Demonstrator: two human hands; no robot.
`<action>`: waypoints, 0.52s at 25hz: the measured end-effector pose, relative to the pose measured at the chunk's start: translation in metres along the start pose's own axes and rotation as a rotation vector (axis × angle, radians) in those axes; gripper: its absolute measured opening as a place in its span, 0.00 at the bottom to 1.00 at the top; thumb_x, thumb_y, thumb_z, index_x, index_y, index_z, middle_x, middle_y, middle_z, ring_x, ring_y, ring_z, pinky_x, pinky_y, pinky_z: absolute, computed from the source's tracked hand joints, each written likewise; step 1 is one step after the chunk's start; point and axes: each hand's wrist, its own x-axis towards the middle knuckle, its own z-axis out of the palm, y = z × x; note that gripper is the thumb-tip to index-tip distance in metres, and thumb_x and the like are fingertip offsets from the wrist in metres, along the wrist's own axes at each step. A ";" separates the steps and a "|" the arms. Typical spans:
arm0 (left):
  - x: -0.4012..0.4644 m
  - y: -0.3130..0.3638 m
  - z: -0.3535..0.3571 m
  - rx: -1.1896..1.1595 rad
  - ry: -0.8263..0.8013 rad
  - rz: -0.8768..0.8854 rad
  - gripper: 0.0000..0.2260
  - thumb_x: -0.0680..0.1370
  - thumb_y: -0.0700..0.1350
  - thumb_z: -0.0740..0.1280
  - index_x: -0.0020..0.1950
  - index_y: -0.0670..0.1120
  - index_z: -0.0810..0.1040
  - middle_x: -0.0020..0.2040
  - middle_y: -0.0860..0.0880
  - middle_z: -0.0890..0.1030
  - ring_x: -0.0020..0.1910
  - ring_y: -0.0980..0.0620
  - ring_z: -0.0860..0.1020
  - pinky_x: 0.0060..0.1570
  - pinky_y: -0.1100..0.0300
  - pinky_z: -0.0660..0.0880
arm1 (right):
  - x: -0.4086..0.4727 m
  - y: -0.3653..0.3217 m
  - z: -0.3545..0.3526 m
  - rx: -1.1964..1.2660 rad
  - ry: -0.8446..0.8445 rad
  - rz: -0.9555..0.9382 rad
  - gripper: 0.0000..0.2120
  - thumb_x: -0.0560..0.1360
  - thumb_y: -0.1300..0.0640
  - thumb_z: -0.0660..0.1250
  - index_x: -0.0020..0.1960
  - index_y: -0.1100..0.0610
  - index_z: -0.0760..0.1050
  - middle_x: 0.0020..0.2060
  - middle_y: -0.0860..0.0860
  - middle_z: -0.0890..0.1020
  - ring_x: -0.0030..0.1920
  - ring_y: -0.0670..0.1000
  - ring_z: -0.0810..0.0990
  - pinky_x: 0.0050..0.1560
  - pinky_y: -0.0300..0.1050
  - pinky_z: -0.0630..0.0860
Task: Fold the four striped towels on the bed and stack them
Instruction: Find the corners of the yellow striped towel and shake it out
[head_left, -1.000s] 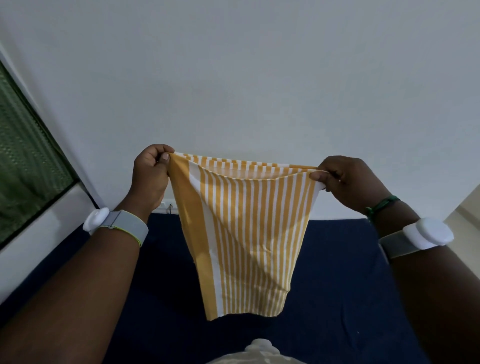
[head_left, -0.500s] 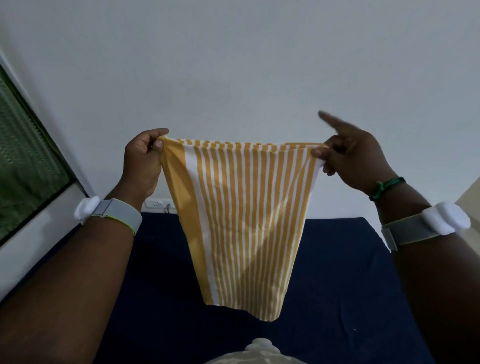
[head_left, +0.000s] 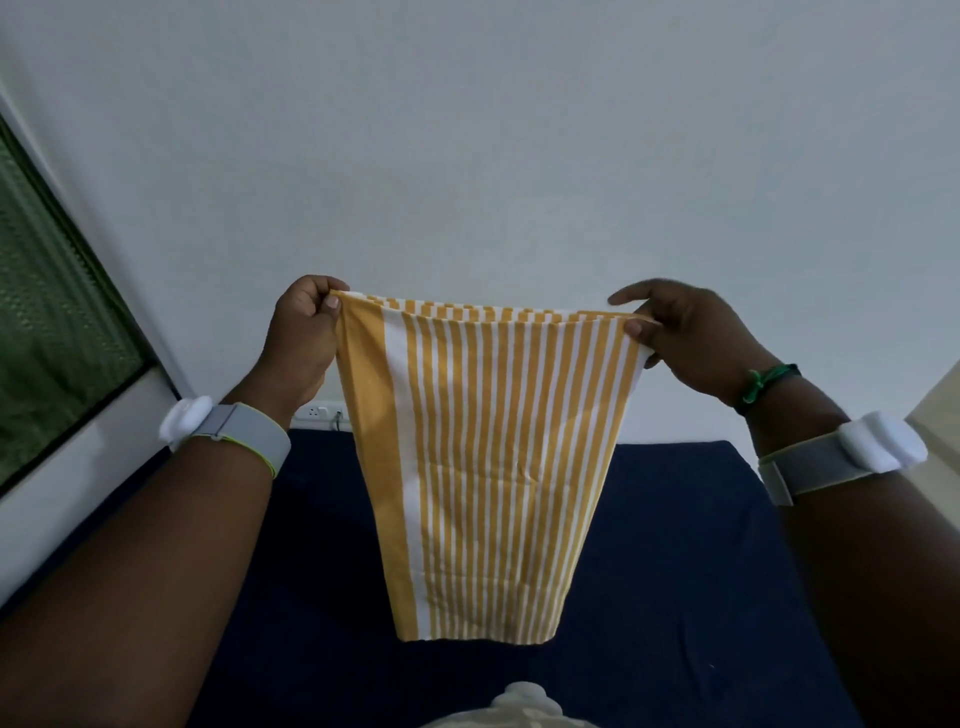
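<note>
The wall (head_left: 467, 156) fills the upper view; a window (head_left: 52, 322) lies at the left edge. The bed (head_left: 675, 545), covered in dark blue, spans the lower view.

The towel (head_left: 483, 467), striped yellow and white, hangs in the air above the bed, clear of the cover. It appears doubled: two layers show along the top edge. Its lower edge hangs nearly level. No other towel and no stack are in view.

The left hand (head_left: 306, 338) grips the top left corner, fingers curled round the cloth. The right hand (head_left: 685, 338) pinches the top right corner between thumb and fingers, with the forefinger extended over the edge. Each wrist carries a grey band (head_left: 249, 436) with a white unit.

Step in hand, as judged: squaring the half-folded towel before the next fold.

Procedure:
1. Keep the top edge taut and level between both hands.
2. Check that both layers are caught in each pinch; a loose layer will skew the fold.
3. Bring the two corners together, or lower the towel flat onto the bed.
4. Smooth creases before stacking.
</note>
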 end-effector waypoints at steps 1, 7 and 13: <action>-0.001 -0.001 0.000 0.019 -0.002 0.022 0.11 0.85 0.37 0.56 0.56 0.48 0.77 0.47 0.51 0.78 0.45 0.52 0.76 0.50 0.51 0.76 | -0.001 0.000 0.002 -0.070 -0.056 -0.035 0.10 0.82 0.60 0.64 0.59 0.52 0.81 0.47 0.49 0.85 0.45 0.49 0.85 0.42 0.41 0.82; -0.003 -0.002 -0.003 0.022 -0.053 0.048 0.18 0.84 0.36 0.54 0.50 0.51 0.81 0.44 0.52 0.80 0.43 0.49 0.75 0.44 0.53 0.74 | 0.004 0.007 0.002 -0.206 -0.216 0.071 0.07 0.80 0.57 0.70 0.54 0.56 0.85 0.43 0.50 0.86 0.38 0.50 0.85 0.47 0.51 0.84; -0.003 0.004 -0.010 -0.186 -0.157 -0.060 0.14 0.82 0.32 0.59 0.56 0.46 0.81 0.49 0.48 0.80 0.49 0.49 0.77 0.49 0.56 0.77 | 0.007 0.018 0.008 -0.095 -0.128 0.131 0.07 0.79 0.54 0.70 0.48 0.58 0.82 0.44 0.58 0.85 0.48 0.60 0.84 0.54 0.59 0.82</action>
